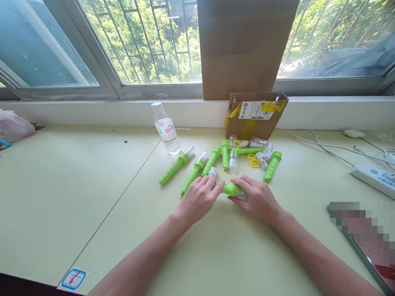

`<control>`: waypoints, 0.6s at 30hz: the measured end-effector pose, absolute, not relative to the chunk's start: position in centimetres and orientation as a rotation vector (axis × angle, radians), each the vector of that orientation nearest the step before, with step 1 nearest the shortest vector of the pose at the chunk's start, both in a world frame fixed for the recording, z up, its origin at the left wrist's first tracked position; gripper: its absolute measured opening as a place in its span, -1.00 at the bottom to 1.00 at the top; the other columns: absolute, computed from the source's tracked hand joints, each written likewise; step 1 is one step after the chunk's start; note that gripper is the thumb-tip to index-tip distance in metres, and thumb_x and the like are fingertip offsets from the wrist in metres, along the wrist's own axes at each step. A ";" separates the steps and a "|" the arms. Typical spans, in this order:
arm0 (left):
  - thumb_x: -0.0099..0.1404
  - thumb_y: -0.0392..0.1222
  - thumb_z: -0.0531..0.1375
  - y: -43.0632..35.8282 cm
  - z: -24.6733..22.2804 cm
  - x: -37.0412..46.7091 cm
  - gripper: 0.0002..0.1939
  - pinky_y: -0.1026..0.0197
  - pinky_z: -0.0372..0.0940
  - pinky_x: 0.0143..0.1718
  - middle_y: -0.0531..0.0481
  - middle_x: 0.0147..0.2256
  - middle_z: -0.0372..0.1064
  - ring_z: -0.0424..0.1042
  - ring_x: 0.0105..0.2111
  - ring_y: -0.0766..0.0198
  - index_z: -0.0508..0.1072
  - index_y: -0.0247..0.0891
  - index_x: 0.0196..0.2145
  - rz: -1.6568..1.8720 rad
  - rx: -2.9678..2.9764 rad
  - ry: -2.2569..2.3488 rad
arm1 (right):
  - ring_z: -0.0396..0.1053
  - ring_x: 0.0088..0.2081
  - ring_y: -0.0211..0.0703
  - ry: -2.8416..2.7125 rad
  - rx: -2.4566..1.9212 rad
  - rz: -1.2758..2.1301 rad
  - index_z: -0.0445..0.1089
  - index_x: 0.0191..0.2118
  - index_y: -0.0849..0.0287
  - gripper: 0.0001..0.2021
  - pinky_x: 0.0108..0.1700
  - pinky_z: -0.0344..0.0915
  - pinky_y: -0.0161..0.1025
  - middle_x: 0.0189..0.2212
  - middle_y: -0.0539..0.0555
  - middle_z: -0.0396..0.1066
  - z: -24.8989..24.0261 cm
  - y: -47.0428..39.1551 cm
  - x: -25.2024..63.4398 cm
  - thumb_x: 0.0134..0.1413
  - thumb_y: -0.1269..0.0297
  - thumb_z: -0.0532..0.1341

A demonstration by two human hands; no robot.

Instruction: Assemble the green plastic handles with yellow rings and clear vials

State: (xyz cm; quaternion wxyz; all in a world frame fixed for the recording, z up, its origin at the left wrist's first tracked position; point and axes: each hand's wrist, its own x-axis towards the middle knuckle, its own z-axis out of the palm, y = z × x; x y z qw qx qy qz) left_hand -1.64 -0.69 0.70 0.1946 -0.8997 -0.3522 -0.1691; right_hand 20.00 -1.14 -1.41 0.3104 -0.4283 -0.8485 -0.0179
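Between my two hands lies a light green plastic torch-like tube [228, 189] with a yellow ring and a clear ribbed cap. My right hand [254, 195] is closed around the clear-cap end at the right. My left hand [202, 195] is closed over the other end, its fingertips partly hiding the handle. Just beyond the left knuckles stands a small white cap-like piece [212, 172]. Several similar green tubes lie about: one with a clear cap [176, 165], a nearer capped tube [194, 173] beside my left hand, and an uncapped tube [273, 166] at the right.
Yellow rings [253, 161], clear caps [268, 151] and white pieces lie before an open cardboard box [251, 123]. A water bottle [167, 130] stands at the back. A phone-like slab [359, 246], partly blurred, and a power strip [373, 179] with cables are at the right.
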 end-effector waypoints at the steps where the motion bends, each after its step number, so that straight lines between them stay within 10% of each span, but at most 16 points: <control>1: 0.37 -0.32 0.00 -0.7 0.7 -1.6 -0.79 0.17 0.19 -0.39 -0.04 -0.34 0.34 0.34 -0.37 0.20 0.32 -0.26 -0.07 -0.500 -2.534 -1.007 | 0.39 -0.36 -0.19 -2.235 -1.122 -0.082 0.36 -0.12 0.18 -0.75 -0.38 0.20 -0.31 -0.34 0.06 0.44 -1.4 -1.1 20.0 0.07 0.25 0.25; 5: 0.38 -0.08 0.05 -0.8 0.9 -1.5 -0.71 0.16 0.23 -0.36 -0.06 -0.27 0.36 0.36 -0.32 0.17 0.31 -0.28 -0.04 -0.551 -2.614 -1.072 | 0.40 -0.30 -0.14 -2.221 -1.050 -0.292 0.37 -0.14 0.19 -0.82 -0.29 0.24 -0.27 -0.31 0.10 0.47 -1.2 -0.9 20.1 0.10 0.36 0.21; 18: 0.41 -0.24 0.01 -0.3 0.3 -1.7 -0.85 0.16 0.17 -0.33 -0.02 -0.31 0.40 0.35 -0.33 0.20 0.32 -0.28 -0.12 -0.544 -2.657 -0.989 | 0.36 -0.42 -0.22 -2.266 -1.072 -0.085 0.39 -0.14 0.21 -0.74 -0.40 0.17 -0.30 -0.40 0.05 0.46 -0.8 -1.6 19.9 0.13 0.16 0.22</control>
